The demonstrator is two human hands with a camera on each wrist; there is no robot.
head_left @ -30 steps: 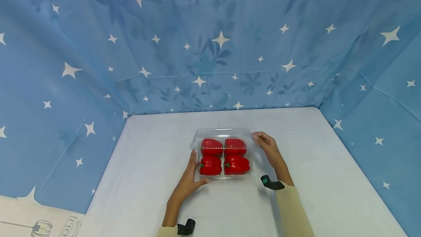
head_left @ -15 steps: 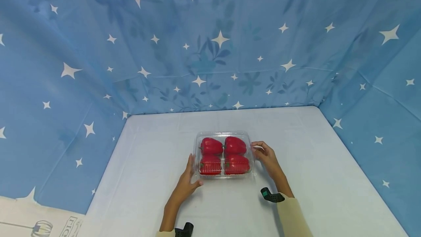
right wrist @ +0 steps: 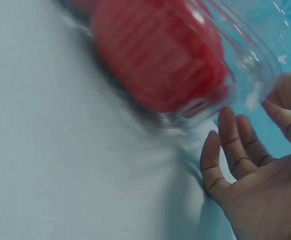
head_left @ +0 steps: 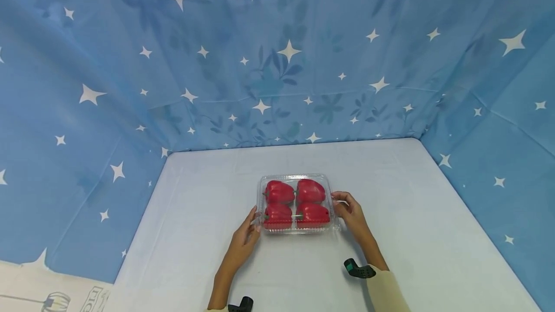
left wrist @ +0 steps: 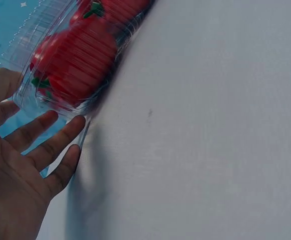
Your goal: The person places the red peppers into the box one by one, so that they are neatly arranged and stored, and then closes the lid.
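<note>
A clear plastic clamshell box (head_left: 295, 230) stands on the white table, its hinged lid (right wrist: 255, 75) down over several red bell peppers (head_left: 278, 192) with green stems. My left hand (head_left: 241, 246) is at the box's left side. Its thumb and forefinger pinch the rim in the left wrist view, and the other fingers spread just below the box's near corner. On the right side, my right hand (head_left: 353, 215) pinches the lid edge between thumb and forefinger. Its remaining fingers, loosely bent, stand beneath the rim in the right wrist view.
The white table (head_left: 433, 235) extends around the box on all sides. Blue cloth with white stars (head_left: 289, 51) hangs behind and at both sides. A cream printed cloth (head_left: 26, 288) shows at lower left. Black wrist cameras (head_left: 359, 269) sit on both wrists.
The lid has swung down from raised at the back to lying over the peppers. My right hand came toward me with it; my left thumb has moved from the box's front to its left edge.
</note>
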